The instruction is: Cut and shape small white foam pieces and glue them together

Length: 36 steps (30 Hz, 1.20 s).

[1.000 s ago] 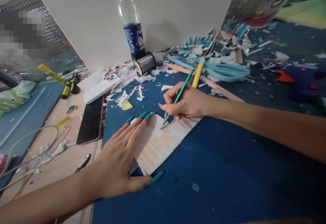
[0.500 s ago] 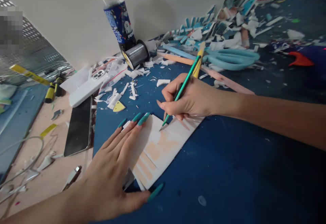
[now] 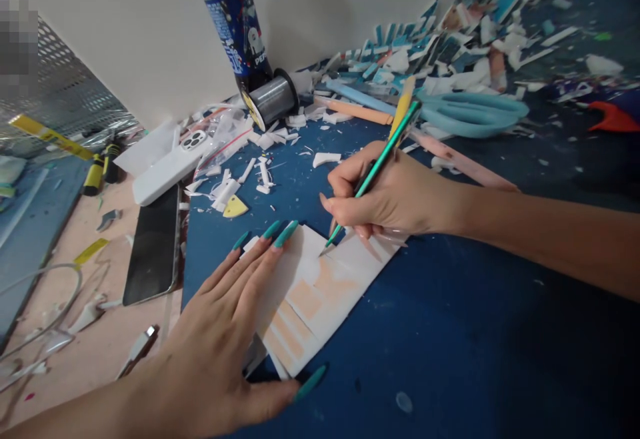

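Note:
My left hand (image 3: 220, 339) lies flat with fingers spread on a white sheet with pale orange patches (image 3: 320, 292), pinning it to the blue mat (image 3: 450, 332). Its long teal nails reach the sheet's far edge, and the thumb rests on the mat at the near corner. My right hand (image 3: 385, 196) is closed on a green pencil (image 3: 377, 169) held in a writing grip, the tip touching the sheet near its upper middle.
A cola bottle (image 3: 240, 32) and a grey thread spool (image 3: 273, 98) stand by the white wall. Blue scissors (image 3: 470, 112), coloured sticks and a heap of paper scraps lie behind. At left are a white phone (image 3: 167, 166), a dark phone (image 3: 154, 246), yellow markers and cables.
The view has dipped and shifted a little. My right hand and pencil have moved slightly right along the sheet. My left hand stays pressed on it.

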Each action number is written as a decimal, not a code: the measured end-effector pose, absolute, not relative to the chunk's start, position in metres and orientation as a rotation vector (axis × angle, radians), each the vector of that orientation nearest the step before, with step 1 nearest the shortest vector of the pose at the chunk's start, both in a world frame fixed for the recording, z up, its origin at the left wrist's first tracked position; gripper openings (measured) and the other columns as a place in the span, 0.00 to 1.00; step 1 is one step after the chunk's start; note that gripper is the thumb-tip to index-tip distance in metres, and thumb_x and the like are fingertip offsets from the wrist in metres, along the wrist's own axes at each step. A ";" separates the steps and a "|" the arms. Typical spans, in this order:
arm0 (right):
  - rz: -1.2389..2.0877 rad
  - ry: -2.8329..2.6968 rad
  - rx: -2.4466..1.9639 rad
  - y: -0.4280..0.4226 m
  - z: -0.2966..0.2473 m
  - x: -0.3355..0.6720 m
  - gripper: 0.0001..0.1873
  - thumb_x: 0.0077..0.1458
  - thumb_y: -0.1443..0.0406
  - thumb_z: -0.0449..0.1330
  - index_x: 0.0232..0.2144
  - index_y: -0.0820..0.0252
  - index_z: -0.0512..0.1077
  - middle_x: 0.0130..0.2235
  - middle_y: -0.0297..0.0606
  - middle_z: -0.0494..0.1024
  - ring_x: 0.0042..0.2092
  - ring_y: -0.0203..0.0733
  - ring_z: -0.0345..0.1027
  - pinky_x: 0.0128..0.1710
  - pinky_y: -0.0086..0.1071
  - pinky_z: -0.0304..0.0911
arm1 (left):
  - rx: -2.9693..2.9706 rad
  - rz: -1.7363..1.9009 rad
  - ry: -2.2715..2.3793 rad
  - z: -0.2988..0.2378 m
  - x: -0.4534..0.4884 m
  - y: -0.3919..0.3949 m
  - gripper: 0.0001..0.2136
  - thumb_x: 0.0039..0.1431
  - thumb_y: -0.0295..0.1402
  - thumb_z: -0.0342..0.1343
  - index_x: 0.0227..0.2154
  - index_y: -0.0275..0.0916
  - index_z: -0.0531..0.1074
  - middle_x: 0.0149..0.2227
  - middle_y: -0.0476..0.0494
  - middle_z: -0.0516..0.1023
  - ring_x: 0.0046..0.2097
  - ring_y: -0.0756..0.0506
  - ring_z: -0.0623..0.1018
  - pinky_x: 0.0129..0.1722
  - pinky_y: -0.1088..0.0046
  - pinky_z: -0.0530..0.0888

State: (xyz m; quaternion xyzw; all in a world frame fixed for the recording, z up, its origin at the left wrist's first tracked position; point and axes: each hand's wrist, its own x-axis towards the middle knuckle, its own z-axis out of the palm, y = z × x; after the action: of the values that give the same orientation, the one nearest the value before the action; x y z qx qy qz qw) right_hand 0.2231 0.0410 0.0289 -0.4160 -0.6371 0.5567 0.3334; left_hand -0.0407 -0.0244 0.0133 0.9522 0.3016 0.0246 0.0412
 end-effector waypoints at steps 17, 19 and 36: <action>1.528 -1.381 -0.918 0.046 0.029 0.222 0.24 0.50 0.63 0.66 0.12 0.58 0.58 0.10 0.27 0.64 0.11 0.25 0.52 0.11 0.22 0.46 | 2.912 0.167 0.976 0.015 -0.041 -0.027 0.51 0.56 0.60 0.47 0.67 0.25 0.31 0.68 0.23 0.46 0.67 0.25 0.54 0.55 0.46 0.69; 1.421 -1.349 -0.894 0.046 0.032 0.221 0.23 0.52 0.61 0.65 0.14 0.58 0.59 0.12 0.27 0.66 0.12 0.27 0.53 0.10 0.24 0.48 | 2.878 0.222 1.001 0.014 -0.041 -0.028 0.53 0.55 0.60 0.49 0.67 0.26 0.30 0.67 0.23 0.48 0.65 0.25 0.57 0.54 0.46 0.70; 1.455 -1.697 -0.979 0.012 0.094 0.232 0.26 0.60 0.46 0.53 0.20 0.57 0.70 0.15 0.32 0.69 0.13 0.32 0.62 0.11 0.24 0.56 | 2.408 0.562 1.283 0.011 -0.043 -0.017 0.44 0.58 0.49 0.52 0.67 0.45 0.29 0.66 0.34 0.55 0.65 0.29 0.58 0.57 0.39 0.64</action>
State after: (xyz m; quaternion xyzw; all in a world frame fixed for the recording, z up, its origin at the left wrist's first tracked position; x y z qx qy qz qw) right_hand 0.2317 0.0117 0.0943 -0.3767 -0.6530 0.5601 0.3435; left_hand -0.0427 -0.0174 0.0108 0.8508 0.4533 0.1984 0.1771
